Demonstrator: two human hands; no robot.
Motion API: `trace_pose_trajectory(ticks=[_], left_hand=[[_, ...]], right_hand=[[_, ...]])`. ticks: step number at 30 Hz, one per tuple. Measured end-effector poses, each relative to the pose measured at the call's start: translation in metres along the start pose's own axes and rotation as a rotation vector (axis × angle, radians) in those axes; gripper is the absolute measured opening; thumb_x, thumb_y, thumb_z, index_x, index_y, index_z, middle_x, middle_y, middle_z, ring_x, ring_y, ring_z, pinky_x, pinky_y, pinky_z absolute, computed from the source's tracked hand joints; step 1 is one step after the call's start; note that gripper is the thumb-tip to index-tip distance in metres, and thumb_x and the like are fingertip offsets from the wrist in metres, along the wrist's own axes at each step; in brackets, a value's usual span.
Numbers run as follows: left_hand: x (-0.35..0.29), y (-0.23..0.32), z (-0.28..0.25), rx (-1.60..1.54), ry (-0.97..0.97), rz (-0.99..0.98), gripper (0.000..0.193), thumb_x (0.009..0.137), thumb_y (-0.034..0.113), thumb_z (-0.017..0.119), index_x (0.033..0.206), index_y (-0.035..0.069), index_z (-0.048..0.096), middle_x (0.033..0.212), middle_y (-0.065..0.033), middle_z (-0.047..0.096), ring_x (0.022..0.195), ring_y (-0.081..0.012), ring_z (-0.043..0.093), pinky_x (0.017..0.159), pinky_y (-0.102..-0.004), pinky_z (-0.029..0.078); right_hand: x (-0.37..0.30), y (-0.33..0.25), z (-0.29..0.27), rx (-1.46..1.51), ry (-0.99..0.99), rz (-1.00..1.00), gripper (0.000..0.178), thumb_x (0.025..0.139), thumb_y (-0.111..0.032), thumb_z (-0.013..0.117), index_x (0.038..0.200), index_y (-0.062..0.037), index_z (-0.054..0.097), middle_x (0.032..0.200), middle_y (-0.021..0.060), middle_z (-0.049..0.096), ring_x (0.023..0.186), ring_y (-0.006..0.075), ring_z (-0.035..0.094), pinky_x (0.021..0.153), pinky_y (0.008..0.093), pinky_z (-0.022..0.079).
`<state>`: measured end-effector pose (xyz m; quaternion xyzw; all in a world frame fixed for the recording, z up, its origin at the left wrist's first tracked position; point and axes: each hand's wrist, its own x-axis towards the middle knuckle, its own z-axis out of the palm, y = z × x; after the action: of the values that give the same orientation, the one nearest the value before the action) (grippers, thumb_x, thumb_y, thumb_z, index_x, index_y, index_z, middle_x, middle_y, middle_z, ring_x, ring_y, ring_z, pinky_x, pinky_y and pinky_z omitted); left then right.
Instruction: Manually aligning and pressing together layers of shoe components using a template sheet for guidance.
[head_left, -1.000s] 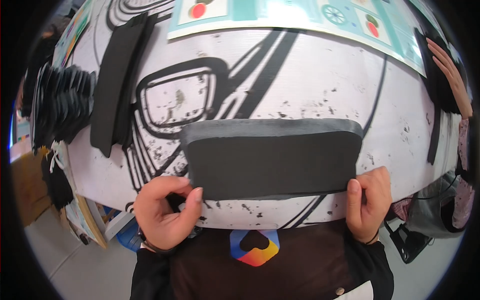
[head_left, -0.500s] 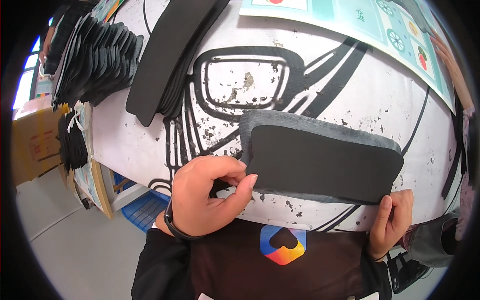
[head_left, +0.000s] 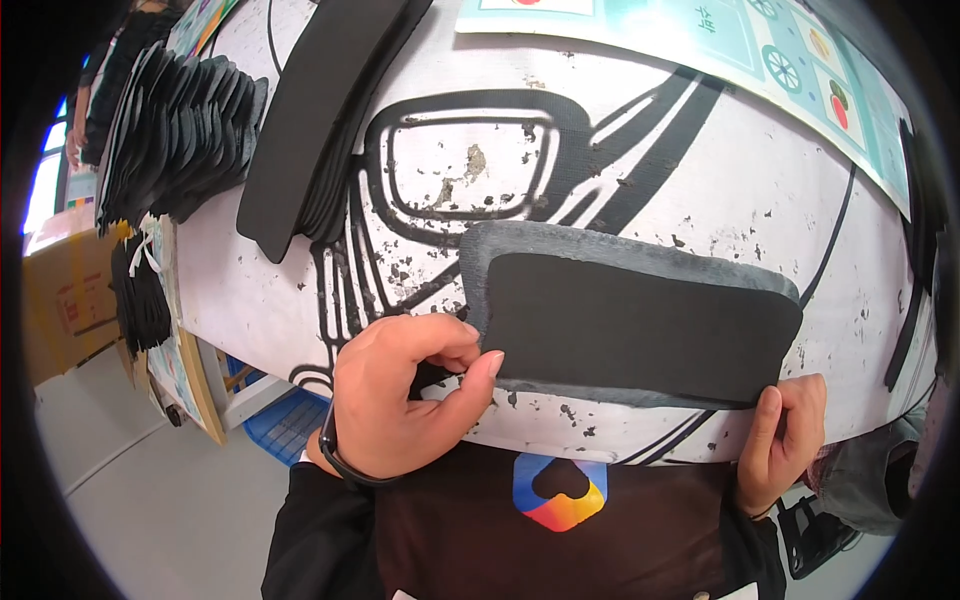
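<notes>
- my left hand and right hand pinch a black, grey-bordered, rectangular fabric-like panel.
- i'd judge it light, floppy; near corners suit holding.

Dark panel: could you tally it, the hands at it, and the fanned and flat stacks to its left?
Panel: 1 (layers counted together)
Left hand and right hand: 2
Fanned stack: 1
Flat stack: 1
Total: 5

My right hand pinches a corner of the grey-edged black panel. My left hand (fingers curled) touches its left end.
</notes>
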<state>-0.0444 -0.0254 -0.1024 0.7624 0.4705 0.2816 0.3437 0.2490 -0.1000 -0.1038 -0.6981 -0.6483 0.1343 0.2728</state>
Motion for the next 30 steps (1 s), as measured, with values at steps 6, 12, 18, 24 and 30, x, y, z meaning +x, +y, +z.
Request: trace_pose_trajectory(ticks=[6,12,18,24,30], left_hand=[[0.0,0.002,0.008,-0.034,0.131,-0.064,0.032,0.068,-0.005,0.071,0.092,0.004,0.052,0.064,-0.0022,0.058,0.054,-0.0121,0.057,0.051,-0.022,0.045],[0.001,0.003,0.007,-0.007,-0.003,-0.017,0.037,0.071,-0.011,0.065,0.099,0.001,0.043,0.072,-0.0072,0.058,0.063,-0.0086,0.054,0.06,-0.0207,0.043],[-0.002,0.005,0.012,-0.089,0.178,-0.116,0.032,0.069,-0.008,0.07,0.093,0.0,0.051,0.07,-0.0068,0.059,0.06,-0.01,0.056,0.058,-0.0209,0.045],[-0.004,0.011,0.011,-0.042,0.193,-0.16,0.033,0.069,-0.01,0.068,0.094,0.0,0.048,0.073,-0.0079,0.058,0.06,-0.0098,0.055,0.059,-0.02,0.044],[-0.005,0.008,0.013,-0.046,0.174,-0.143,0.034,0.07,-0.01,0.067,0.095,0.0,0.047,0.075,-0.0081,0.057,0.061,-0.0098,0.055,0.059,-0.0198,0.044]], right_hand=[[0.001,0.001,0.0,-0.003,-0.005,0.003,0.011,0.082,-0.004,0.054,0.072,-0.0017,0.05,0.065,0.0076,0.044,0.062,0.0218,0.039,0.055,0.0321,0.03],[0.0,0.002,-0.005,-0.024,-0.007,-0.014,0.01,0.08,-0.003,0.057,0.072,-0.0016,0.051,0.066,0.0084,0.046,0.062,0.0231,0.04,0.055,0.0326,0.031],[0.008,0.003,-0.004,-0.012,-0.011,-0.078,0.01,0.072,0.0,0.064,0.071,-0.0035,0.055,0.062,0.0073,0.048,0.057,0.0243,0.042,0.053,0.0334,0.033],[0.013,0.006,-0.002,0.003,-0.009,-0.117,0.011,0.07,-0.002,0.067,0.068,-0.005,0.056,0.06,0.0035,0.049,0.054,0.0198,0.04,0.049,0.0301,0.031],[0.014,0.008,-0.004,-0.013,-0.013,-0.127,0.014,0.068,-0.003,0.068,0.067,-0.006,0.055,0.059,0.0028,0.049,0.054,0.0194,0.04,0.049,0.0298,0.031]])
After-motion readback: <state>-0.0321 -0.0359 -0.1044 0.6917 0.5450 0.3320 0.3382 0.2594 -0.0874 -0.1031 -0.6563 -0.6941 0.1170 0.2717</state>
